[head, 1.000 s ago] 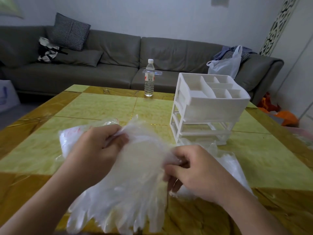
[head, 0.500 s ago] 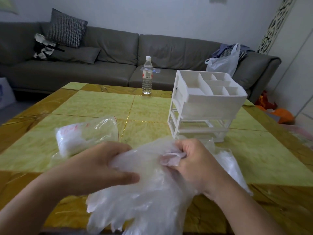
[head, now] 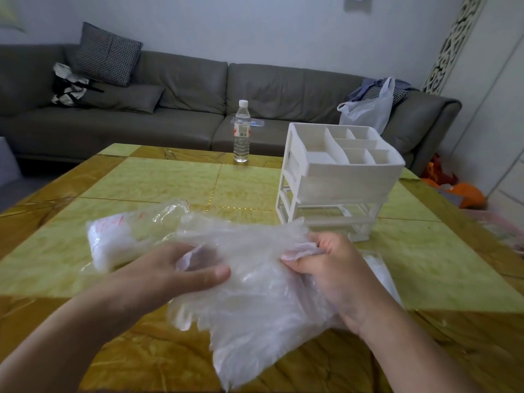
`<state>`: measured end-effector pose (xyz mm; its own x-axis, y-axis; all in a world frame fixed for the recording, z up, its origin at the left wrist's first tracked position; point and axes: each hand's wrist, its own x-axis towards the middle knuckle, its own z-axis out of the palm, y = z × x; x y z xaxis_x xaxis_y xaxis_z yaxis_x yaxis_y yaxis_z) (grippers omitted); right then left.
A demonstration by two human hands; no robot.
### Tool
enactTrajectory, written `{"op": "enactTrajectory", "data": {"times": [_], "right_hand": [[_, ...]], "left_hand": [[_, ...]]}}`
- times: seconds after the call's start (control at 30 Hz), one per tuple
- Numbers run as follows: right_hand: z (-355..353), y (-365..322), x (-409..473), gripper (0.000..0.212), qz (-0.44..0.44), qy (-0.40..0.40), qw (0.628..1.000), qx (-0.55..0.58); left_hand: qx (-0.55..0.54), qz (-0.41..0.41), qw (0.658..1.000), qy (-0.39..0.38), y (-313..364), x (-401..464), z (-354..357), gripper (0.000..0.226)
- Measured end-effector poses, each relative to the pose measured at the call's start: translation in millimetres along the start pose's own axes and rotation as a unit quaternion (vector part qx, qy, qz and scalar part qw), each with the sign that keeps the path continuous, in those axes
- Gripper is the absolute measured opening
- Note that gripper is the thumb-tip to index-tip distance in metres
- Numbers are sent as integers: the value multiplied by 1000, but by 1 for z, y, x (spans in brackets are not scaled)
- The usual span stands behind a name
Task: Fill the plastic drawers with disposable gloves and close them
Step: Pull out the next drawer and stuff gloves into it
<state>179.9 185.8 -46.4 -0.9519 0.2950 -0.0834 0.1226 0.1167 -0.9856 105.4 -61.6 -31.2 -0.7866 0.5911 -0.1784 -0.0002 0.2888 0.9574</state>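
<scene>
A bunch of clear disposable gloves (head: 255, 302) hangs between my hands over the near part of the table. My left hand (head: 175, 273) grips its left side, thumb on top. My right hand (head: 326, 268) has its fingers curled tight round the bunch's upper right edge. The white plastic drawer unit (head: 337, 182) stands just beyond my right hand, its divided top tray open to view and its drawer fronts facing left. A clear bag with more gloves (head: 119, 239) lies on the table to the left. More clear plastic (head: 380, 270) shows behind my right wrist.
The yellow-green and amber table (head: 170, 180) stretches ahead. A water bottle (head: 242, 131) stands at its far edge. Behind is a grey sofa (head: 175, 109) with cushions and a white plastic bag (head: 368, 109). Orange items (head: 465, 194) lie on the floor at the right.
Both hands have bunched the gloves together and lifted them slightly toward the drawer unit. The bag of gloves at the left, earlier covered by my left hand, now lies uncovered.
</scene>
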Motion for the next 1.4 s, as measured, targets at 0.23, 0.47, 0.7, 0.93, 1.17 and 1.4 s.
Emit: {"op": "enactTrajectory", "data": {"times": [0.23,0.47,0.7,0.93,1.17,1.4], "right_hand": [[-9,-5,-2,10,-2,44,997,63],[-90,-12,10,32,-25,136,960,244],[-105,45,23,19,99,219,970,20],[-113,51,18,20,56,183,945,-266],[-120,49,18,30,58,146,944,-291],[-119,48,21,20,61,128,925,-353]], "left_hand": [[-78,58,995,22,-1,10,14,14],[-323,110,938,64,8,39,17,65],[-210,253,927,180,22,47,52,19],[317,299,899,36,97,71,156,19],[562,86,820,-69,40,117,187,34],[549,4,829,-106,19,131,190,97]]}}
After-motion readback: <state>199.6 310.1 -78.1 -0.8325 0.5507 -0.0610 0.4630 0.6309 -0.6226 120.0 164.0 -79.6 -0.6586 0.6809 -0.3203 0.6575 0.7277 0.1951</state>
